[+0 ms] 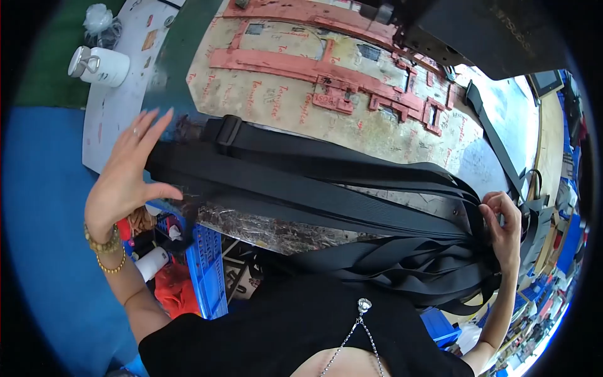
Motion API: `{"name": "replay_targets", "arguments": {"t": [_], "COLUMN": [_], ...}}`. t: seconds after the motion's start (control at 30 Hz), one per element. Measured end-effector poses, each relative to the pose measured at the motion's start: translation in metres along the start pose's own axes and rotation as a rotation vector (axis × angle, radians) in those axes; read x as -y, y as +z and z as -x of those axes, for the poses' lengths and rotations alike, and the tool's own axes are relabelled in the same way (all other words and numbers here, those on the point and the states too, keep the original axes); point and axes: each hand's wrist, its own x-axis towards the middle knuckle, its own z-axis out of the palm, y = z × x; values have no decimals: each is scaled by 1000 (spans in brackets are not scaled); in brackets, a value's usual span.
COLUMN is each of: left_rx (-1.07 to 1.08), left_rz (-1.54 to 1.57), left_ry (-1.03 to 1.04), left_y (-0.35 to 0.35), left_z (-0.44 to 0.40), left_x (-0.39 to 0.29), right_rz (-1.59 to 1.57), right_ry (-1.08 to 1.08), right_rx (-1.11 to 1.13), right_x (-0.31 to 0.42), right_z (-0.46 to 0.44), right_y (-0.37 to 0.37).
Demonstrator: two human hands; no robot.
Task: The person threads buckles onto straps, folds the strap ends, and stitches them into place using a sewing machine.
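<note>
Left arm (pixel 134 300) out wide, forward and left of the torso (pixel 308 327), and look at that left hand (pixel 125 169): spread, fingers extended away from the torso, thumb jutting well apart! Across to the torso's right, the right arm (pixel 500 308) reaches forward, right hand (pixel 502 221) curled, fingers bent, thumb tucked in close!

Worktable (pixel 512 103), printed sheet (pixel 377 135), long black straps (pixel 282 182)

Obstacle between hands (pixel 119 179) (pixel 504 229): black straps (pixel 314 193)

Straps (pixel 377 212): matt, ribbed webbing. Basket (pixel 210 267): plastic.
</note>
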Motion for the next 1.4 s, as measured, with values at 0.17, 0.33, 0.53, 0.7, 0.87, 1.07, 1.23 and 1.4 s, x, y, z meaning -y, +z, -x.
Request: {"name": "replay_targets", "arguments": {"t": [0.17, 0.33, 0.53, 0.7, 0.87, 1.07, 1.23, 1.4], "left_rx": [-120, -283, -313, -514, -793, -696, -65, 267], "left_rz": [236, 112, -9, -50, -104, 246, 851, 1107], "left_ry": [408, 837, 760, 708, 830, 804, 654, 675], "left_y": [14, 57, 68, 75, 68, 63, 58, 55], "left_z": [-51, -101, -111, -114, -126, -127, -140, -143], "left_x": [-68, -135, -128, -131, -161, -182, -158, -156], "right_rz": [225, 327, 213, 973, 259, -318, -578, -814], "right_ry": [-328, -609, -561, -94, -567, -343, -148, -116], "right_rx": [-64, 99, -179, -363, -49, 261, 192, 182], "right_x": [48, 71, 73, 22, 93, 99, 100, 93], "right_z": [-38, -94, -85, -59, -73, -92, -89, -98], "right_y": [28, 52, 27, -16, 18, 30, 37, 50]}}
